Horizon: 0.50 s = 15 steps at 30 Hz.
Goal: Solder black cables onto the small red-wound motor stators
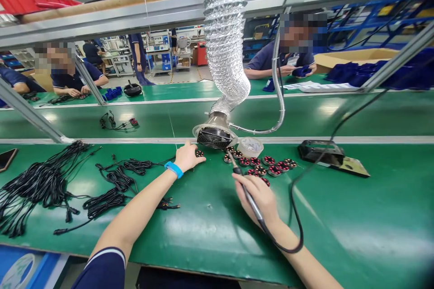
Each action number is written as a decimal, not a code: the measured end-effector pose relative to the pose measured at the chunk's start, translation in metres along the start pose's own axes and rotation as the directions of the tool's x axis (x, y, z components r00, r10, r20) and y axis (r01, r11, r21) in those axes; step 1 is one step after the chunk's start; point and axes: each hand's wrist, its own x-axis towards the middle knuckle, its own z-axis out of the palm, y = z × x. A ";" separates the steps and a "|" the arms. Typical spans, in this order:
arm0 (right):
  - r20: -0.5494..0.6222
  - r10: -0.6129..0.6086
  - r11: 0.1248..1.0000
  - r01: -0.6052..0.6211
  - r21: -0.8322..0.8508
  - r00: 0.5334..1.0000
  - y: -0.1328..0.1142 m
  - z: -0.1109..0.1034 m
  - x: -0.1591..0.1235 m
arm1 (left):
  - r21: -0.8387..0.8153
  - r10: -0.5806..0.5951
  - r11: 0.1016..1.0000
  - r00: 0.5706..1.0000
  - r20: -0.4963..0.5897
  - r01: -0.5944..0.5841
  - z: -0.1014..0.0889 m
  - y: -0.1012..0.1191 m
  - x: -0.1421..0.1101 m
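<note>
Between the left fingers [192, 147], a round coil [200, 153].

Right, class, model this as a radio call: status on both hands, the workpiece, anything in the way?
Left hand on a small round coil part. Right hand gripping soldering iron, tip by more coil parts. Fan hood close in, possible obstruction.

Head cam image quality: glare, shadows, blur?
Head view: pale glare on the green tabletop, broad at lower right; head view: bright highlights along the foil duct; head view: soft shadows on the tabletop around the right hand; head view: lower right corner dark, blurred.
</note>
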 end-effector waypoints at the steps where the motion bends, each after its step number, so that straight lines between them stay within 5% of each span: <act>1: 0.022 -0.042 0.999 0.042 0.000 0.999 -0.003 0.003 0.000 | 0.006 0.005 1.000 1.000 0.016 -0.005 0.002 0.001 0.001; 7: 0.234 -0.093 0.992 0.069 0.109 0.968 -0.020 0.020 0.014 | -0.165 0.167 0.974 0.983 0.077 -0.153 -0.013 -0.018 -0.012; 12: 0.371 -0.093 0.975 0.010 0.221 0.924 -0.022 0.042 0.032 | -0.180 -0.049 0.982 0.999 0.002 0.049 -0.033 -0.076 -0.023; 15: 0.400 -0.113 0.971 0.015 0.239 0.909 -0.017 0.063 0.038 | -0.096 -0.078 0.992 0.997 0.028 0.080 -0.031 -0.097 -0.028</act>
